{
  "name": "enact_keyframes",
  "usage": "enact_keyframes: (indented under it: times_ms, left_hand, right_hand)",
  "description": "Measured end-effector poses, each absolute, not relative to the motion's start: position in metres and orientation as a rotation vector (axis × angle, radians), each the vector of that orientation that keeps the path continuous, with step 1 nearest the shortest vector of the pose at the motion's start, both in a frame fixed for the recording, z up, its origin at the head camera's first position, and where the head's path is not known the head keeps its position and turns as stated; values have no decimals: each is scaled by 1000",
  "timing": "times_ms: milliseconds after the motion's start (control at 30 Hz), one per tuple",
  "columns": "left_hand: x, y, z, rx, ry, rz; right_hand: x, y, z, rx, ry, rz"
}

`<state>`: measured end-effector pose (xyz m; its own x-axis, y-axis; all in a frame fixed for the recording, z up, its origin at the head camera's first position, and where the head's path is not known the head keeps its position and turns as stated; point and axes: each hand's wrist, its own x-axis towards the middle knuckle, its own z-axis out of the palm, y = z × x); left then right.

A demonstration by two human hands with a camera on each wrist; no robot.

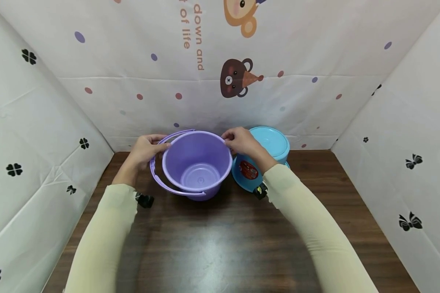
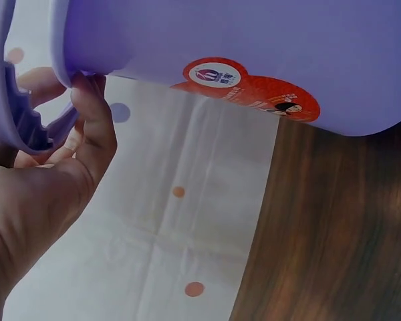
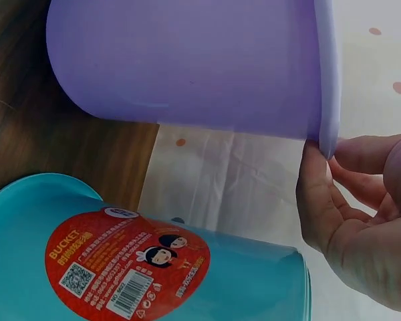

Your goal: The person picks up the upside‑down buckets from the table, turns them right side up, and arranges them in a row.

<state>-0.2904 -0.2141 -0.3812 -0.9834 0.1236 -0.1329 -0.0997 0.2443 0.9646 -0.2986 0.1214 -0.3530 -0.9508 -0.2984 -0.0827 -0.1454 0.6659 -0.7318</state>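
A purple bucket (image 1: pixel 201 162) stands upright on the dark wooden table, its mouth facing up. Its handle (image 1: pixel 155 169) is swung down toward the left side. My left hand (image 1: pixel 144 150) grips the bucket's rim at the left, with the handle passing by its fingers; in the left wrist view, a red sticker (image 2: pixel 254 90) shows on the bucket wall. On the opposite side, my right hand (image 1: pixel 242 142) pinches the rim between thumb and fingers. Right beside it is a turquoise bucket (image 3: pixel 254 267), upside down, with a red oval label (image 3: pixel 127 264) on its side.
The wooden table (image 1: pixel 205 244) stretches toward me in front of the purple bucket. A white printed cloth wall (image 1: pixel 132 81) rises close behind both buckets. More white cloth (image 1: pixel 40 142) stands along the left, and another sheet (image 1: pixel 399 162) along the right.
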Motion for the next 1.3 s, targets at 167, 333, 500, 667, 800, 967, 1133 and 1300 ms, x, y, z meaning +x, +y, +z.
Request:
enact_keyframes:
  times_ms: [167, 333, 500, 667, 800, 967, 1133, 1300]
  left_hand:
    - [-296, -216, -385, -28, 2295, 1839]
    - [-301, -217, -391, -72, 2308, 1823]
    - [-303, -215, -394, -74, 2359, 1787]
    - [-301, -216, -392, -81, 2363, 1758]
    - [-298, -217, -394, -79, 2337, 1788]
    - [-297, -216, -398, -89, 2298, 1835]
    - [-297, -214, -399, -91, 2276, 1893]
    - [-294, -211, -400, -77, 2331, 1889]
  right_hand:
    - [-299, 118, -353, -344, 2684, -1146]
    - [-298, 116, -354, -358, 2685, -1132]
    - [-297, 117, -358, -325, 2668, -1126]
    - [-297, 116, -361, -311, 2667, -1144]
    - [-298, 114, -362, -304, 2665, -1128]
    - [-296, 114, -362, -297, 2671, -1113]
    - [-295, 114, -364, -291, 2684, -1111]
    - [-291, 114, -368, -278, 2693, -1136]
